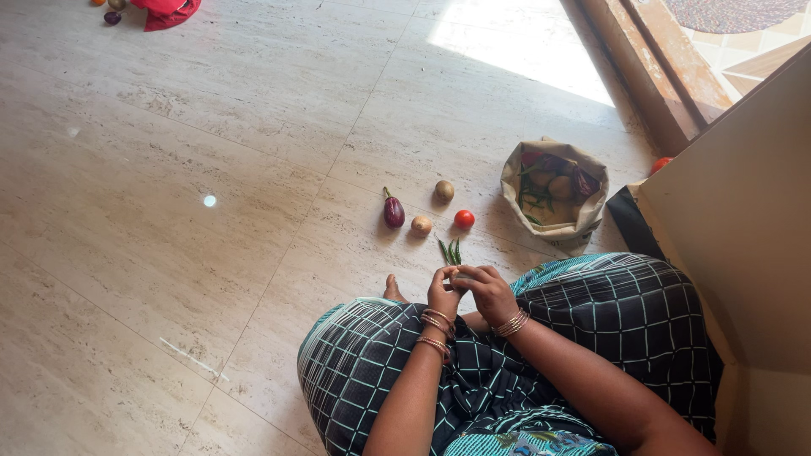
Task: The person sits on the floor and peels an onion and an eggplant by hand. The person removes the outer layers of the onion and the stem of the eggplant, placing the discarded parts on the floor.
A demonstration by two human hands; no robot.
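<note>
I sit on a marble floor [211,169] in a dark checked garment. My left hand [442,291] and my right hand [484,287] meet in front of my knees, fingers curled together around something small that I cannot make out. Just beyond the fingers lie green chillies [450,251]. Further out on the floor are a purple eggplant [394,210], a brown onion [421,225], a red tomato [464,219] and a potato [444,190].
An open cloth bag [553,219] with vegetables inside stands to the right. A tan panel [743,211] rises at the right, with a red tomato [661,164] by its edge. A red cloth [166,12] and small vegetables lie far top left. A wooden door threshold [650,76] crosses the top right.
</note>
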